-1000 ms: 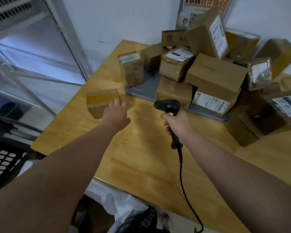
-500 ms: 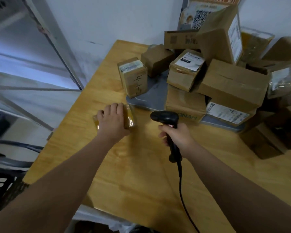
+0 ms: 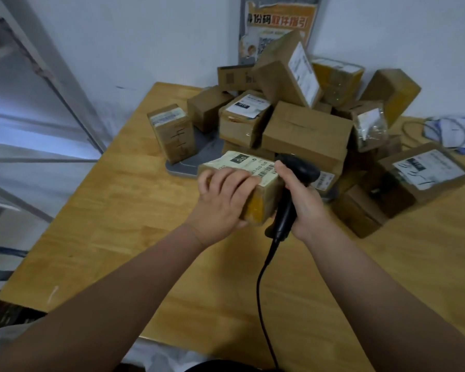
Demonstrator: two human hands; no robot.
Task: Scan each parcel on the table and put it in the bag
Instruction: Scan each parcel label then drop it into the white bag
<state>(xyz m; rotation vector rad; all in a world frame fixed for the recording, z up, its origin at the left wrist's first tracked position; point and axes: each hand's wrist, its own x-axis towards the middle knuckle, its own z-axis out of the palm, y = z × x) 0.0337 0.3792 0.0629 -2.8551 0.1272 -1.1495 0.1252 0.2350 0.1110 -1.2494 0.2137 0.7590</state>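
My left hand (image 3: 223,200) grips a small taped cardboard parcel (image 3: 263,200) held above the wooden table (image 3: 118,210), its white barcode label (image 3: 242,163) facing up. My right hand (image 3: 301,200) holds a black corded barcode scanner (image 3: 295,173) by its handle, right beside the parcel, with the thumb touching the label's edge. Behind them several more brown parcels (image 3: 304,132) are heaped at the back of the table. Only a bit of white material (image 3: 156,355) shows below the table's front edge; I cannot tell if it is the bag.
A grey flat scale or pad (image 3: 188,167) lies under the heap, with an upright parcel (image 3: 175,135) on its left end. Cables and papers (image 3: 451,132) lie at the far right. A poster (image 3: 277,25) hangs on the wall; metal shelving (image 3: 38,84) stands at left.
My left hand has lifted the small parcel from the table's left side and carried it right, label up, to the scanner. My right hand with the scanner moved in beside it.
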